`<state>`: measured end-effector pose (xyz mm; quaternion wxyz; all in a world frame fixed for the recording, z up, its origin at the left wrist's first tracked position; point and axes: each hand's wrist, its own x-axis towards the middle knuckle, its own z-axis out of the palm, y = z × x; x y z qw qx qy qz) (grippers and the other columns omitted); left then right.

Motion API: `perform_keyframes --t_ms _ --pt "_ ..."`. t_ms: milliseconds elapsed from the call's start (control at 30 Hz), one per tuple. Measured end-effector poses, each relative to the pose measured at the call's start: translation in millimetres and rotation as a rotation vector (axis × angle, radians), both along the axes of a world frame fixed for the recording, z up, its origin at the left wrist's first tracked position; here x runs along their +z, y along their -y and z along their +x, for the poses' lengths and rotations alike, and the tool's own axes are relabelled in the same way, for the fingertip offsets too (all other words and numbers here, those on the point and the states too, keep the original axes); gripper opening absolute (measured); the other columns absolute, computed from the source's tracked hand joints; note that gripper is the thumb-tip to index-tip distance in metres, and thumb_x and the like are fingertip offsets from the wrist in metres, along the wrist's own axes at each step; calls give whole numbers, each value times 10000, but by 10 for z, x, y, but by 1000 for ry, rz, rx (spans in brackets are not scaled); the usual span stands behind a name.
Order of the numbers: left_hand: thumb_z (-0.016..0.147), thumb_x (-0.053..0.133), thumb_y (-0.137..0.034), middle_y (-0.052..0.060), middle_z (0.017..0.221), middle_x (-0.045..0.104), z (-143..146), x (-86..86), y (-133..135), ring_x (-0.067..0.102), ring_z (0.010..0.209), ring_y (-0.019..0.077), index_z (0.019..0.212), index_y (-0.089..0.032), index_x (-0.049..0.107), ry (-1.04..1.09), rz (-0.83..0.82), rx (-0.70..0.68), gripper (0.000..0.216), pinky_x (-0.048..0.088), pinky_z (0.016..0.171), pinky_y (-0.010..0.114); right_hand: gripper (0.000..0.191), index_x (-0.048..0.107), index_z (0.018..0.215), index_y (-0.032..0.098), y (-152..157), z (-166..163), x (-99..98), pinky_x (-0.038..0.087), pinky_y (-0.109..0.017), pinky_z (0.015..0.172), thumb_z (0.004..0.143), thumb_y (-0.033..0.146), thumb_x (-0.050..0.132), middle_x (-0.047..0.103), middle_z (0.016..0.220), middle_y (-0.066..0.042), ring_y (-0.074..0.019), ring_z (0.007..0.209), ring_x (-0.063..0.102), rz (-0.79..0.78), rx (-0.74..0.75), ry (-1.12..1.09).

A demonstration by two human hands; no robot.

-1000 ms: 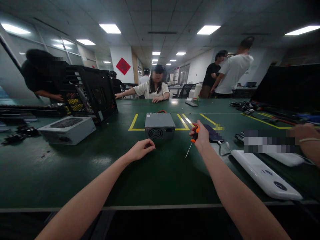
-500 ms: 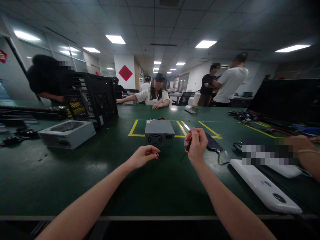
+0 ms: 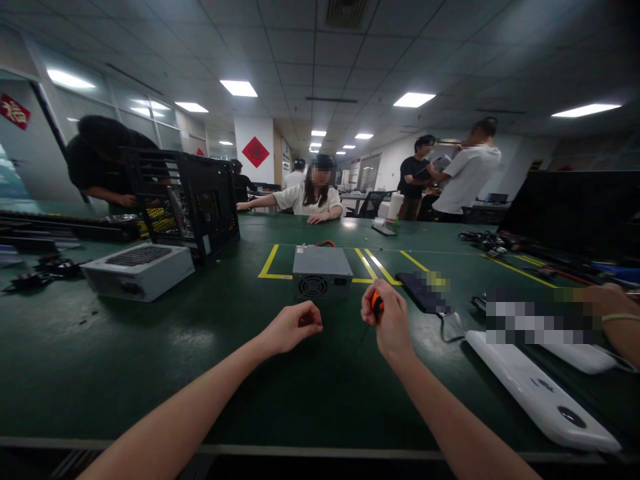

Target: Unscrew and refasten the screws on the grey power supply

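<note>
My right hand (image 3: 389,320) is wrapped round a screwdriver (image 3: 377,303) with an orange and black handle. Its thin dark shaft points down and to the left, above the green table. To the left, my left hand (image 3: 294,328) has its fingers curled towards the thumb in a pinch; anything between the fingertips is too small to make out. Just beyond both hands lies a grey computer power supply (image 3: 323,261), its fan grille and socket facing me and orange-red wires behind it. Neither hand touches it.
A second power supply (image 3: 140,270) and an open black computer case (image 3: 193,203) stand at the left. On the right lie a dark phone (image 3: 423,291), a long white device (image 3: 543,390) and cables (image 3: 483,239). A co-worker's hand (image 3: 613,310) reaches in at the right edge.
My right hand has moved slightly left and down with the screwdriver, and its handle shows less. My left hand's fingers have curled more. The whole view has shifted slightly downward.
</note>
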<state>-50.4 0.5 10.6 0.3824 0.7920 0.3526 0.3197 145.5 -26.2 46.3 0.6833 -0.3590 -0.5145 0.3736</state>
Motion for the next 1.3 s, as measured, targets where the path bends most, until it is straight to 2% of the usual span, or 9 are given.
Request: perform_keyframes --t_ms 133,267,567,700,800,967,1300 --pt "782 595 -260 15 876 612 33 7 25 564 804 136 946 -171 603 -11 42 14 187 444 744 274 402 487 573 167 105 -14 -39 270 -176 379 820 482 454 427 460 50 -53 397 375 4 9 12" --pt "775 607 -271 14 870 622 50 -15 26 562 785 139 891 -175 621 -45 82 29 151 442 724 270 406 487 565 170 234 -70 -53 255 -184 386 825 480 459 411 467 49 -57 409 359 45 39 18" --pt "760 630 -220 2 837 553 160 77 218 527 764 116 780 -168 597 -39 256 -17 65 432 693 237 501 488 487 190 769 -192 167 271 -235 400 820 546 371 336 380 35 -89 383 332 309 124 -297" --pt "773 624 -232 10 868 528 221 112 319 528 789 114 775 -166 603 0 296 -75 70 437 706 232 460 540 545 190 1004 -223 154 307 -258 442 805 548 412 359 414 36 -91 405 350 429 142 -269" --pt "776 623 -231 8 866 530 243 139 373 530 786 110 780 -168 607 9 294 -104 65 439 705 229 434 559 591 194 1123 -239 118 326 -279 480 798 556 438 369 445 35 -100 441 367 433 152 -199" --pt "770 629 -209 7 860 535 251 155 397 533 776 107 779 -169 613 33 287 -124 45 444 702 230 428 547 606 200 1181 -291 105 316 -284 477 817 544 403 373 441 36 -104 435 356 481 140 -164" --pt "777 619 -221 11 849 539 246 156 407 536 765 109 779 -166 620 53 274 -138 54 450 686 234 439 553 589 207 1185 -330 138 312 -284 457 822 547 401 345 407 45 -99 398 343 468 114 -101"
